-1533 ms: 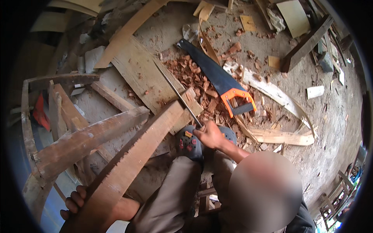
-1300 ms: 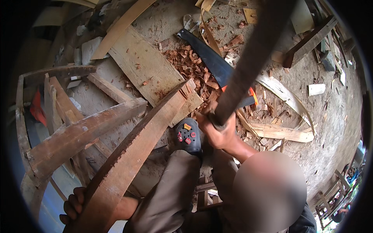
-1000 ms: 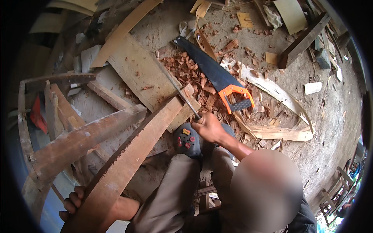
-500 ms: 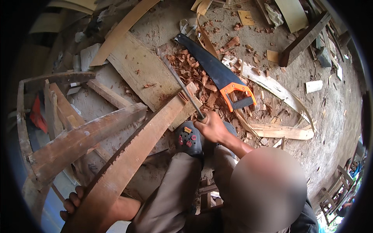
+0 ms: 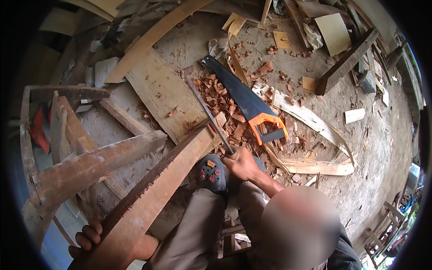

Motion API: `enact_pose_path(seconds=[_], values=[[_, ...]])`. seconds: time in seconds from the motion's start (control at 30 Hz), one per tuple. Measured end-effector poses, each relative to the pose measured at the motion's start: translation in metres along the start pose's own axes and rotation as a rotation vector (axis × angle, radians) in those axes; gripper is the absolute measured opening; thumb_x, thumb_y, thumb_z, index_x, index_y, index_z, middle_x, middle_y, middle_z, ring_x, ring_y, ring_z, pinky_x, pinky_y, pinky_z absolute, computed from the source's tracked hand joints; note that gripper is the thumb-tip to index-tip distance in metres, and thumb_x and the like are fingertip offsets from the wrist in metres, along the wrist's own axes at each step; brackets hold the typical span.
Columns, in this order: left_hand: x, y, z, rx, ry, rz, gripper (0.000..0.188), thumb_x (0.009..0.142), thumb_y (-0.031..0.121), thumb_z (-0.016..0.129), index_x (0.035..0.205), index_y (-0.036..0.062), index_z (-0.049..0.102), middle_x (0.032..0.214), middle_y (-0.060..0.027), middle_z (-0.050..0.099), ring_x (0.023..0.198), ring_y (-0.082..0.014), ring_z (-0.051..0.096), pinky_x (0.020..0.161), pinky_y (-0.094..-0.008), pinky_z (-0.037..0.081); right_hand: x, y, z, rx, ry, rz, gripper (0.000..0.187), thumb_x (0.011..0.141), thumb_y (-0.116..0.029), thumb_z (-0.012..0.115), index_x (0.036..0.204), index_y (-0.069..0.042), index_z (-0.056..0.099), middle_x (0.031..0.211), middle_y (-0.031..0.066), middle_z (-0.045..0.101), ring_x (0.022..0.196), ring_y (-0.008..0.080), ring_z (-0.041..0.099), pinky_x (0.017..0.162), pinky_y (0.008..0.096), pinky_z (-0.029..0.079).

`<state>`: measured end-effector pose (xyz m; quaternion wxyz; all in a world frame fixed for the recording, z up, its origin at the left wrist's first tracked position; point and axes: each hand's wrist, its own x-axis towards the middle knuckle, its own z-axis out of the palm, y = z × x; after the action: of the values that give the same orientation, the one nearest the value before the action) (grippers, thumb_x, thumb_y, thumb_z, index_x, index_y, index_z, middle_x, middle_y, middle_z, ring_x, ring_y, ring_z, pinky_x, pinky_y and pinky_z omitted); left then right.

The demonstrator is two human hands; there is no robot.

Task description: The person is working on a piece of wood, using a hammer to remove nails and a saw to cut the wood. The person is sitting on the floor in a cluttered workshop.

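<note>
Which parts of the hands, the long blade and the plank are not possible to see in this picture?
Head view only:
- Left hand: only fingers show; the plank covers the palm.
- Right hand: its grip on the long blade hides the handle.
- Plank's near end: cut off by the lower edge.
- Blade's cutting edge: too thin to make out.

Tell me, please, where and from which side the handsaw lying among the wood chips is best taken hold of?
Grip the handsaw by its orange handle, probably coming from the person's near side. It lies flat with the handle toward the person and the dark blade running away, so the handle is the closest, safest part.
</note>
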<state>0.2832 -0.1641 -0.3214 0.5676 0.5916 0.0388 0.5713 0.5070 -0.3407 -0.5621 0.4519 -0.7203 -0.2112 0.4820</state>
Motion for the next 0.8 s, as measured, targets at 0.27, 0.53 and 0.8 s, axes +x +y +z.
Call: enact_pose_path(seconds=[0.27, 0.53, 0.8], values=[[-0.001, 0.003, -0.008, -0.083, -0.060, -0.044, 0.119, 0.055, 0.100, 0.047, 0.116, -0.0017, 0.046, 0.095, -0.0128, 0.043, 0.083, -0.0235, 0.042, 0.078, -0.0391, 0.034, 0.001, 0.001, 0.007, -0.002, 0.228, -0.500, 0.011, 0.085, -0.010, 0.061, 0.083, -0.001, 0.056, 0.065, 0.0039, 0.055, 0.060, 0.0138, 0.052, 0.053, 0.0324, 0.041], [-0.008, 0.001, -0.012, 0.002, -0.024, -0.010, 0.106, 0.056, 0.087, 0.056, 0.117, 0.0005, 0.046, 0.095, -0.0099, 0.045, 0.085, -0.0224, 0.044, 0.080, -0.0385, 0.035, -0.014, -0.003, -0.007, 0.256, -0.009, -0.033, 0.010, 0.085, -0.010, 0.059, 0.089, 0.000, 0.060, 0.057, 0.0029, 0.050, 0.049, 0.0099, 0.045, 0.045, 0.0306, 0.037], [-0.006, 0.012, -0.011, 0.014, -0.077, -0.082, 0.074, 0.074, 0.064, 0.048, 0.114, 0.0020, 0.050, 0.095, -0.0090, 0.051, 0.087, -0.0227, 0.050, 0.083, -0.0392, 0.039, 0.000, 0.015, 0.011, 0.012, 0.095, -0.183, 0.015, 0.084, -0.009, 0.061, 0.093, 0.003, 0.062, 0.070, 0.0098, 0.061, 0.063, 0.0181, 0.054, 0.063, 0.0366, 0.048]])
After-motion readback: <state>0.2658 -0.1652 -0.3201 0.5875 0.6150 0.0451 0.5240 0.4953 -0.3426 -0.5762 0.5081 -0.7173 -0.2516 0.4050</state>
